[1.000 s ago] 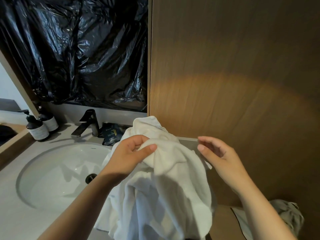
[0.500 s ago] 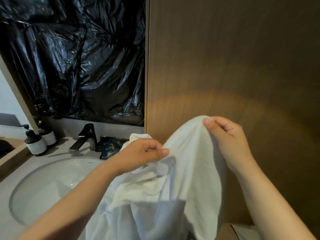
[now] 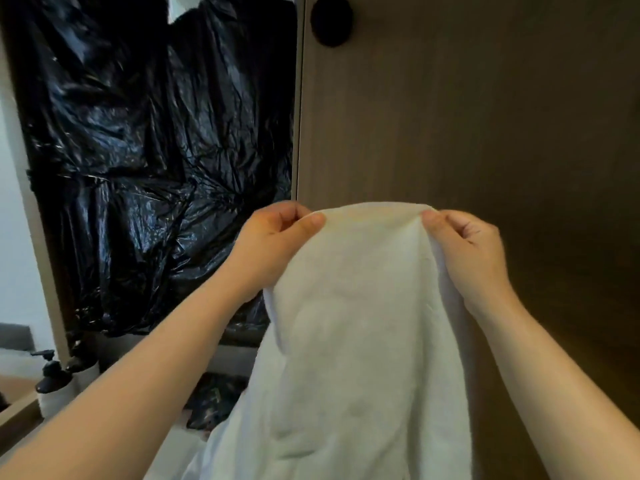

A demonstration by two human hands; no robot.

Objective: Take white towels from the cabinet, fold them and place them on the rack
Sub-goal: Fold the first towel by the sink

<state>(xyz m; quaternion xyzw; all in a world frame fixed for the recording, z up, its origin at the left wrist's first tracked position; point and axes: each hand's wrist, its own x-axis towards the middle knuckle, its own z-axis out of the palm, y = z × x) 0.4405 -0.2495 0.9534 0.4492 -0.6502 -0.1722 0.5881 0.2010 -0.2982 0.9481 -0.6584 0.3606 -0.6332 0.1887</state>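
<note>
White towel (image 3: 363, 323), held up by top edge, hanging down.
Left hand (image 3: 277, 237) and right hand (image 3: 467, 244) apart, each pinching a top corner; wood-grain panel (image 3: 485, 116) behind; crinkled black plastic (image 3: 156, 150) left; pump bottles (image 3: 52, 379) below.

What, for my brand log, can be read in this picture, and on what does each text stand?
No text can be read here.
On the pump bottles, the pale labels are too blurred to read.
On the dark packet behind the left arm, any print is too blurred to read.
On the white towel, no tag or lettering shows.
</note>
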